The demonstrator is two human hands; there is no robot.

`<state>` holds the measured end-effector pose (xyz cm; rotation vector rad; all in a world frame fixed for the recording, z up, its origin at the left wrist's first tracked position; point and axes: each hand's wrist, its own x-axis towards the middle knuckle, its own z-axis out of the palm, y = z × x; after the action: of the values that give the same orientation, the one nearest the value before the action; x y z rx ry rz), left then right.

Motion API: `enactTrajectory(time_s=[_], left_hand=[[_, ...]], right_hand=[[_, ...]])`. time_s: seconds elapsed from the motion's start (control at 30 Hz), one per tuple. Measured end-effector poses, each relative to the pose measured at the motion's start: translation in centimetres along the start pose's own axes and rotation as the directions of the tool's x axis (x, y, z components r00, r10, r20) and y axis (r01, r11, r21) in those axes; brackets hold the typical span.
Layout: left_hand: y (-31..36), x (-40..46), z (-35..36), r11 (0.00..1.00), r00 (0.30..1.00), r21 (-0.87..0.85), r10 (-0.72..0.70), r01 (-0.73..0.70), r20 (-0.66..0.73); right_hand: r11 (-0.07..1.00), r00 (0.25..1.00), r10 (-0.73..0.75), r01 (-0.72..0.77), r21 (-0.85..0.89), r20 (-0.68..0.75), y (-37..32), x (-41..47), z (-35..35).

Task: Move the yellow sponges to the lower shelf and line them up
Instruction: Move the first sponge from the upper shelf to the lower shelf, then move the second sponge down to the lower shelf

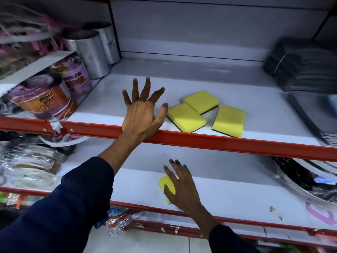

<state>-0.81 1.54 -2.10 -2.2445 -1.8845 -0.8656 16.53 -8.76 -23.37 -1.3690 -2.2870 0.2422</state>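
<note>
Three yellow sponges with dark green undersides lie on the upper white shelf [255, 92]: one at the left [186, 117], one behind it [201, 101], one at the right [228, 120]. My left hand [144, 108] hovers over that shelf just left of them, fingers spread, holding nothing; its thumb is close to the left sponge. On the lower shelf [237, 194] a fourth yellow sponge [166, 185] lies flat. My right hand [179, 187] rests on top of it, fingers spread, covering its right part.
Silver rolls [93, 52] and purple-orange packets [42, 99] crowd the upper shelf's left end. Dark folded bags [302, 68] sit at its right. Red rails [218, 141] edge both shelves. Plastic-wrapped goods [31, 167] lie left on the lower shelf, dark packaged items [306, 181] right.
</note>
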Motion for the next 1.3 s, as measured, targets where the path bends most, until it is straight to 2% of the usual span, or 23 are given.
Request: enactTrajectory(time_s=[0.1, 0.2, 0.27, 0.33, 0.4, 0.47, 0.57, 0.67, 0.87, 1.0, 1.13, 1.3], left_hand=[[0.2, -0.1, -0.2, 1.000, 1.000, -0.012, -0.004, 0.004, 0.006], [0.4, -0.4, -0.4, 0.999, 1.000, -0.049, -0.017, 0.017, -0.001], [0.5, -0.4, -0.5, 0.998, 1.000, -0.063, -0.019, 0.018, -0.009], [0.6, -0.4, -0.5, 0.998, 1.000, -0.065, -0.018, 0.018, -0.014], [0.5, -0.5, -0.4, 0.998, 1.000, -0.066, -0.020, 0.019, -0.013], [0.5, -0.5, -0.4, 0.998, 1.000, -0.062, -0.020, 0.019, -0.014], [0.6, -0.5, -0.6, 0.998, 1.000, -0.061, -0.025, 0.024, -0.018], [0.6, -0.4, -0.7, 0.998, 0.999, -0.047, -0.032, 0.031, -0.014], [0.7, -0.5, -0.8, 0.999, 0.999, -0.039, -0.034, 0.034, -0.016], [0.5, -0.5, -0.6, 0.999, 0.999, -0.044, -0.030, 0.029, -0.023], [0.5, -0.4, -0.7, 0.999, 0.999, -0.042, -0.032, 0.031, -0.024], [0.4, -0.4, -0.7, 0.999, 0.999, -0.031, -0.030, 0.029, -0.023]], right_hand=[[0.985, 0.954, -0.154, 0.168, 0.036, -0.258, -0.3, 1.2, -3.8], [0.946, 0.815, -0.321, 0.297, -0.129, -0.482, -0.8, 2.5, -7.3], [0.906, 0.717, -0.423, 0.313, -0.286, -0.555, -1.4, 3.3, -10.2], [0.902, 0.662, -0.426, 0.257, -0.347, -0.617, -2.5, 4.1, -12.9], [0.942, 0.688, -0.319, 0.152, -0.300, -0.652, -3.8, 5.4, -15.3], [0.975, 0.777, -0.141, 0.002, -0.223, -0.613, -4.9, 7.3, -17.4], [0.960, 0.903, 0.141, -0.225, -0.168, -0.406, -5.6, 10.6, -19.4], [0.919, 0.934, 0.303, -0.339, -0.201, -0.192, -6.0, 12.6, -19.8], [0.912, 0.939, 0.322, -0.342, -0.226, -0.122, -6.8, 13.8, -19.6], [0.928, 0.953, 0.277, -0.299, -0.222, -0.125, -6.6, 14.1, -19.6], [0.930, 0.951, 0.171, -0.242, -0.278, -0.257, -6.3, 13.9, -20.0], [0.959, 0.861, 0.013, -0.154, -0.237, -0.508, -6.3, 11.7, -21.0]])
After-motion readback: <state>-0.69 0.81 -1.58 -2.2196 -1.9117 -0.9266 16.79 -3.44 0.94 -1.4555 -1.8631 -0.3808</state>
